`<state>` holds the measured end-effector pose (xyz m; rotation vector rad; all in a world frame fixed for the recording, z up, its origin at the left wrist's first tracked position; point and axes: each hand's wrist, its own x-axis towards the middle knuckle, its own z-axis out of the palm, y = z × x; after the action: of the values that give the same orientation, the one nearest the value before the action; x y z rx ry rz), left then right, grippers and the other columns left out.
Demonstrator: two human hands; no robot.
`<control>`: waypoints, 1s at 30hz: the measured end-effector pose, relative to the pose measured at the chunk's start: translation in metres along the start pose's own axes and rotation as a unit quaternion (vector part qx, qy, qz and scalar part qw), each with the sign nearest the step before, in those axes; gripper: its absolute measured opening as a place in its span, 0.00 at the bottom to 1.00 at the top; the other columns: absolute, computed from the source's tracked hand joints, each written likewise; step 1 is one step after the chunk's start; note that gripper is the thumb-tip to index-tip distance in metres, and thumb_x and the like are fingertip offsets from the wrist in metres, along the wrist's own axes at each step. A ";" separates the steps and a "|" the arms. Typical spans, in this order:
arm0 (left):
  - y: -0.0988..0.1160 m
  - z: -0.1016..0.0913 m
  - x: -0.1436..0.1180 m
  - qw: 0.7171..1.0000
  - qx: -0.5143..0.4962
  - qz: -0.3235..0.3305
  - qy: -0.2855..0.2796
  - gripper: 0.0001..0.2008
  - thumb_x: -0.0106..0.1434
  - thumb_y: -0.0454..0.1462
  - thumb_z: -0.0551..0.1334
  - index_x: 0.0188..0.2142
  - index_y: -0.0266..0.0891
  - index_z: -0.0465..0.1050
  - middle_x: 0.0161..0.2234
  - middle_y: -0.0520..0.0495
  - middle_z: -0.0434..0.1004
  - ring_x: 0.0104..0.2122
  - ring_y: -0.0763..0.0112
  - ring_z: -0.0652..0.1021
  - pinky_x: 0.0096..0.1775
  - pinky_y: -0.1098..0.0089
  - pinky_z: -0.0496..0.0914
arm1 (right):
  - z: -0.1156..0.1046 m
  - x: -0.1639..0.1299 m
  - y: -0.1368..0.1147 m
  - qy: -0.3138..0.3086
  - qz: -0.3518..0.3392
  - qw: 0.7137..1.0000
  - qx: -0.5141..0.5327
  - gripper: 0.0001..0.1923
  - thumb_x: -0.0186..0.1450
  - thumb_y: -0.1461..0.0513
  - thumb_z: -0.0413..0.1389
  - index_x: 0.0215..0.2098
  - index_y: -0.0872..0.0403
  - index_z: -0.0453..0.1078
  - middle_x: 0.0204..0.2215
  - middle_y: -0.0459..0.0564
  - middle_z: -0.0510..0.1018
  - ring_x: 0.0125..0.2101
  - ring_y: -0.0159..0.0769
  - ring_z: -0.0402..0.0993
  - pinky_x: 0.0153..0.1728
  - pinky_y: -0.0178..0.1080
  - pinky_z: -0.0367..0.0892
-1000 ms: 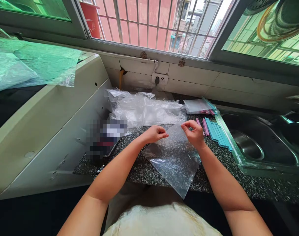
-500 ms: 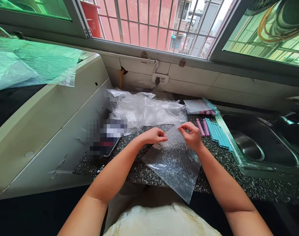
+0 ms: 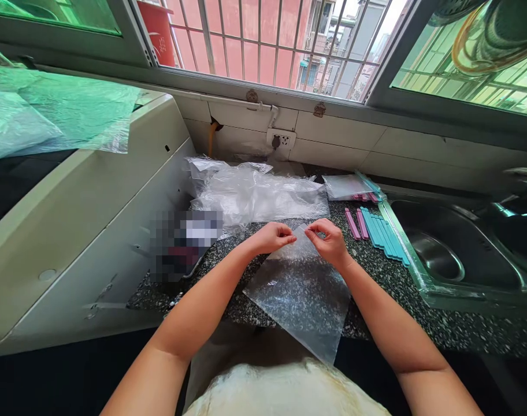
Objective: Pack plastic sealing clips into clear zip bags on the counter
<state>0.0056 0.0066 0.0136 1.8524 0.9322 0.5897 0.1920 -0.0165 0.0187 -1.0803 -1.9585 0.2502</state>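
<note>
A clear flat plastic bag lies slantwise over the counter's front edge, its lower corner hanging toward my body. My right hand pinches its upper corner between thumb and fingers. Close by on the left, my left hand is closed in a pinch at the same end of the bag, fingertips a short gap from those of the right. Right of my hands, several blue sealing sticks lie side by side, with two pink sticks next to them.
Crumpled clear plastic bags are heaped behind my hands. A flat clear packet with more sticks lies at the back right. The sink is on the right, a blurred-out dark object on the left. A socket is on the wall.
My right hand has moved left, toward my left hand, carrying the bag's upper corner with it. The bag has shifted slightly left. My left hand has barely moved.
</note>
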 end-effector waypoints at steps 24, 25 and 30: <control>-0.002 -0.014 -0.002 1.000 -0.026 0.005 0.015 0.12 0.54 0.42 0.59 0.23 0.33 0.69 0.19 0.54 0.62 0.21 0.79 0.62 0.24 0.74 0.56 | -0.008 0.005 0.003 -0.062 0.031 0.997 0.032 0.09 0.59 0.60 0.54 0.22 0.52 0.68 0.23 0.47 0.74 0.28 0.35 0.68 0.32 0.38 0.64; -0.002 -0.014 -0.002 0.999 -0.030 0.008 0.016 0.13 0.54 0.43 0.59 0.24 0.34 0.69 0.19 0.54 0.61 0.21 0.79 0.61 0.24 0.74 0.55 | -0.008 0.005 0.002 -0.065 0.028 0.997 0.028 0.09 0.59 0.60 0.54 0.22 0.52 0.68 0.23 0.47 0.74 0.28 0.34 0.68 0.32 0.38 0.63; -0.003 -0.010 0.000 0.995 -0.071 0.033 0.058 0.14 0.53 0.44 0.60 0.26 0.33 0.69 0.18 0.57 0.55 0.20 0.81 0.57 0.23 0.75 0.52 | -0.002 0.002 0.001 -0.084 0.009 0.996 0.013 0.08 0.59 0.63 0.54 0.22 0.53 0.68 0.22 0.47 0.74 0.27 0.33 0.67 0.32 0.38 0.62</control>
<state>-0.0028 0.0126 0.0157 1.7407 0.8843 0.7915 0.1933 -0.0146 0.0204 -1.0893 -2.0897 0.3864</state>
